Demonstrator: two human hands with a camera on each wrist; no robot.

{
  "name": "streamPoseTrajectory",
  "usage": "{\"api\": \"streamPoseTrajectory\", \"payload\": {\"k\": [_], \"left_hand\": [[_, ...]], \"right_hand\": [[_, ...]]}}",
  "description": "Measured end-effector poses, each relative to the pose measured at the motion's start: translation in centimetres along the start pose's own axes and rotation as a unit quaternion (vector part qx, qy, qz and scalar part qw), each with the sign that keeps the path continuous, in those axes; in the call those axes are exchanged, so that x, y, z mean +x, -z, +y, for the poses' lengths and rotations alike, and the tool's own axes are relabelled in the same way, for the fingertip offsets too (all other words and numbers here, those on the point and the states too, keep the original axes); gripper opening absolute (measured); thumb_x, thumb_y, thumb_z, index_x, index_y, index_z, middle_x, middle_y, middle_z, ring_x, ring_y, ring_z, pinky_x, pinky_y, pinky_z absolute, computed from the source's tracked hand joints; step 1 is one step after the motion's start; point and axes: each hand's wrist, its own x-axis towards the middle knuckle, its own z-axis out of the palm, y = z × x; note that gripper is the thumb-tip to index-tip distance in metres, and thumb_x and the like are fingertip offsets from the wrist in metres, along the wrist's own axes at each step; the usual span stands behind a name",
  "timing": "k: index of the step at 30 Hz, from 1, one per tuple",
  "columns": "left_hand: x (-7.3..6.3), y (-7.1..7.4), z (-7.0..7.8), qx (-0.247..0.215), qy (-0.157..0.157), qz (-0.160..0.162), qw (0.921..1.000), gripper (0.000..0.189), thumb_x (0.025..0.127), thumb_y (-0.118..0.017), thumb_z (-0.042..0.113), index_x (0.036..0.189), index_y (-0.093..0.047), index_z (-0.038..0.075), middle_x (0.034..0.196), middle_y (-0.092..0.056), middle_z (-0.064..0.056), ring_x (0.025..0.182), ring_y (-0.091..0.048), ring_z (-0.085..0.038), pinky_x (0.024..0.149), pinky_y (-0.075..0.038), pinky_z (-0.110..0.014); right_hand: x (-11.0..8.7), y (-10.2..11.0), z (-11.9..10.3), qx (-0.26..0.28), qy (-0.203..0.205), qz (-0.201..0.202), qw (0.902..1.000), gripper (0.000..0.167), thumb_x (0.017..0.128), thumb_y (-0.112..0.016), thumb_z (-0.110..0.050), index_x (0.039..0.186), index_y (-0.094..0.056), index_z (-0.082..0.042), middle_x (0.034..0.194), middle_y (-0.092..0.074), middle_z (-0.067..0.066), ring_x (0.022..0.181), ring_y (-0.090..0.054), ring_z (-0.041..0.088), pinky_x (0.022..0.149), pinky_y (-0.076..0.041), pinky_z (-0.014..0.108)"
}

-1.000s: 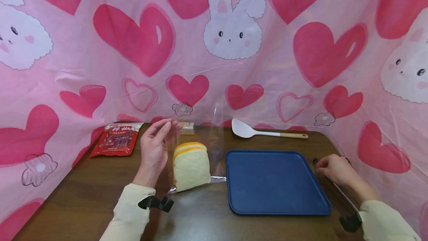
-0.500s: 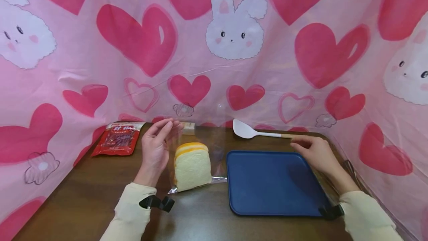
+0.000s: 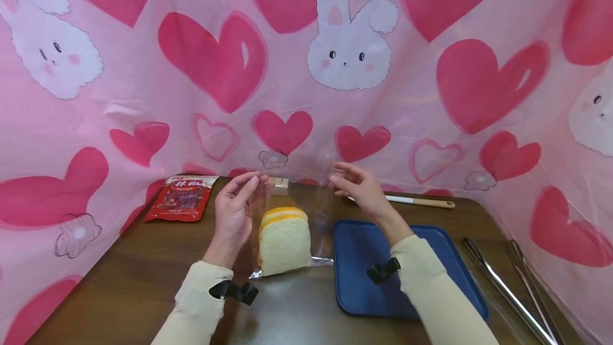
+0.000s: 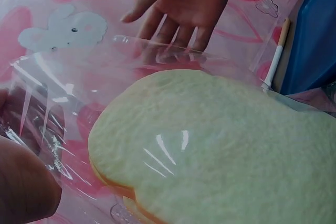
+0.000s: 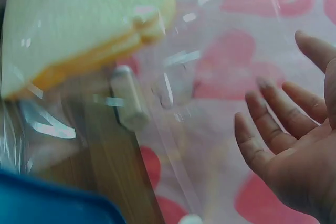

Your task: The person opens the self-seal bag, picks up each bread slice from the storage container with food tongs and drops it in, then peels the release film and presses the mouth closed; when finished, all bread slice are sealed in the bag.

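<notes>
In the head view, sliced bread (image 3: 286, 244) with orange crust edges stands inside a clear plastic bag (image 3: 323, 230), left of the blue tray. My left hand (image 3: 233, 220) pinches the bag's upper left edge between thumb and fingers. The left wrist view has the left thumb (image 4: 26, 182) against the film, the bread large beside it. My right hand (image 3: 366, 190) is at the bag's upper right edge, fingers extended and holding nothing. Its spread fingers and palm (image 5: 283, 150) show beside the bag in the right wrist view.
The blue tray (image 3: 359, 286) lies partly under the right forearm. Metal tongs (image 3: 500, 282) lie on the right. A white spatula with a wooden handle (image 3: 433, 203) and a small pale container (image 3: 280, 186) are at the back. A red packet (image 3: 179, 198) lies back left.
My right hand has moved left from the tongs, over the tray, to the bag's right edge. The tongs now show fully. My left hand keeps its hold on the bag.
</notes>
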Motion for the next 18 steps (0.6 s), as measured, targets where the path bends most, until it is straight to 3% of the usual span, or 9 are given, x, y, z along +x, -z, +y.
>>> {"api": "streamPoseTrajectory", "payload": {"k": [5,7,13,18], "left_hand": [[0.0,0.1,0.1,0.000,0.002,-0.003,1.0000,0.016,0.106,-0.063,0.006,0.114,-0.077,0.005,0.100,-0.083,-0.001,0.095,-0.081,-0.019,0.091,-0.064,-0.035],[0.1,0.2,0.2,-0.002,0.001,-0.002,1.0000,0.016,0.106,-0.063,0.007,0.114,-0.077,0.005,0.101,-0.083,-0.002,0.095,-0.081,-0.019,0.091,-0.064,-0.036],[0.8,0.9,0.9,-0.006,-0.002,-0.013,0.9999,0.020,0.105,-0.062,0.003,0.108,-0.080,0.011,0.102,-0.083,-0.003,0.095,-0.081,-0.018,0.091,-0.064,-0.038],[1.2,1.9,1.4,0.026,0.014,-0.035,0.9990,0.021,0.105,-0.063,0.003,0.110,-0.081,0.012,0.103,-0.083,-0.002,0.094,-0.081,-0.017,0.088,-0.065,-0.035]], "right_hand": [[0.5,-1.6,-0.2,0.027,-0.006,0.039,0.9989,0.033,0.101,-0.071,-0.014,0.128,-0.070,0.005,0.088,-0.077,-0.005,0.080,-0.070,0.012,0.074,-0.059,0.024],[0.4,-1.5,-0.3,0.044,-0.005,0.057,0.9974,0.026,0.101,-0.072,-0.013,0.120,-0.074,0.005,0.083,-0.076,-0.006,0.075,-0.067,0.011,0.073,-0.058,0.023],[-0.5,-0.9,-0.4,0.067,0.015,0.061,0.9958,0.023,0.101,-0.070,-0.007,0.116,-0.074,0.010,0.086,-0.079,-0.006,0.079,-0.073,0.009,0.079,-0.063,0.025],[-1.0,-1.1,-0.4,0.074,0.031,0.052,0.9954,0.013,0.101,-0.070,-0.007,0.107,-0.081,-0.007,0.090,-0.081,-0.005,0.082,-0.077,0.010,0.080,-0.064,0.027]]}}
